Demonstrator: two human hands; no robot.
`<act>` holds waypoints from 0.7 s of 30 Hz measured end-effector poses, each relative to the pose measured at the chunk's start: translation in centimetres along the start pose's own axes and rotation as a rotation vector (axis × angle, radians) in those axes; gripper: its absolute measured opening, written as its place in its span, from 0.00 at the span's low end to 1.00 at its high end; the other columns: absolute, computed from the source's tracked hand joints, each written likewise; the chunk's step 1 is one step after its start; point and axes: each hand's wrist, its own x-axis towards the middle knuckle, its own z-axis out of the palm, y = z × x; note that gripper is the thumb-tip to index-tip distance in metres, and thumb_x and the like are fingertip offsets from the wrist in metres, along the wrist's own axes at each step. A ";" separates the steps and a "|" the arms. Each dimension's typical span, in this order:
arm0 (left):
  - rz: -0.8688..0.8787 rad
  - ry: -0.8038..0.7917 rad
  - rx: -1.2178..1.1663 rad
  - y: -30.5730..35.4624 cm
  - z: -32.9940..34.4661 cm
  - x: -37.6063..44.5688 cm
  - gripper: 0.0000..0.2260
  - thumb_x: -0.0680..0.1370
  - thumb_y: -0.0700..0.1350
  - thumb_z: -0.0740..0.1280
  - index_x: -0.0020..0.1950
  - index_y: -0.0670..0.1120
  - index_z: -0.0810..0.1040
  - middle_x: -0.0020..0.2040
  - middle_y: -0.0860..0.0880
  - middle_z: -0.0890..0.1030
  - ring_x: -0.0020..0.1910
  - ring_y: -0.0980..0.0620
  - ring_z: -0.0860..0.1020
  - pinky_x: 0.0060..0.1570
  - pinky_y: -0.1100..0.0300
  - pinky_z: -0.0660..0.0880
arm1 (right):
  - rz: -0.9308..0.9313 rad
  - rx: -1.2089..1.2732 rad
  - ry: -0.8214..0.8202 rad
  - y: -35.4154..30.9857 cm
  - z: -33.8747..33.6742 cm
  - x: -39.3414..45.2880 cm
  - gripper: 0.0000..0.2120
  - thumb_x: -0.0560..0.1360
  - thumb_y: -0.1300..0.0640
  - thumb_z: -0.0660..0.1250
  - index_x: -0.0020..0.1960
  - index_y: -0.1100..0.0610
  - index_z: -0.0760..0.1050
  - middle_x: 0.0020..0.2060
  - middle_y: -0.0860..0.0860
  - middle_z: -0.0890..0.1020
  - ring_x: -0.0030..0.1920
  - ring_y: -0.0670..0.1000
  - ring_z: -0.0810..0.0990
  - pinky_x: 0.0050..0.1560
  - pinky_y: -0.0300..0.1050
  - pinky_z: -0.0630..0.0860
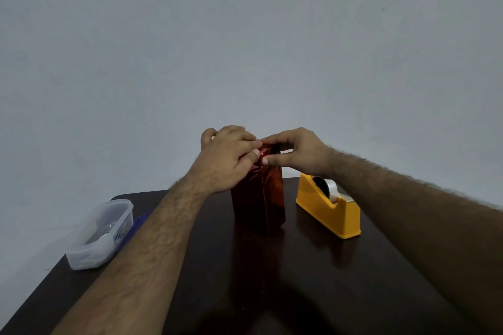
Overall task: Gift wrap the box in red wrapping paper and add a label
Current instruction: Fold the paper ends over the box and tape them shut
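A tall box wrapped in shiny red paper (258, 198) stands upright on the dark table (272, 280), with a vertical seam down its near face. My left hand (228, 155) lies over the top left of the box, fingers curled round the folded paper there. My right hand (296, 152) pinches the red paper flap at the top between thumb and fingers. The top face of the box is hidden by both hands.
A yellow tape dispenser (329, 207) with a clear tape roll stands just right of the box. A translucent plastic container (100, 234) sits at the table's left edge, with a blue object (136, 224) beside it. A plain wall rises behind.
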 end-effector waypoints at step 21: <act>-0.101 0.138 0.006 2.1 2.3 0.2 0.23 0.80 0.68 0.61 0.63 0.58 0.86 0.63 0.61 0.85 0.62 0.59 0.81 0.67 0.48 0.64 | 0.278 0.638 -0.007 1.9 0.8 -0.6 0.21 0.70 0.53 0.72 0.63 0.50 0.85 0.57 0.57 0.86 0.55 0.56 0.84 0.63 0.62 0.80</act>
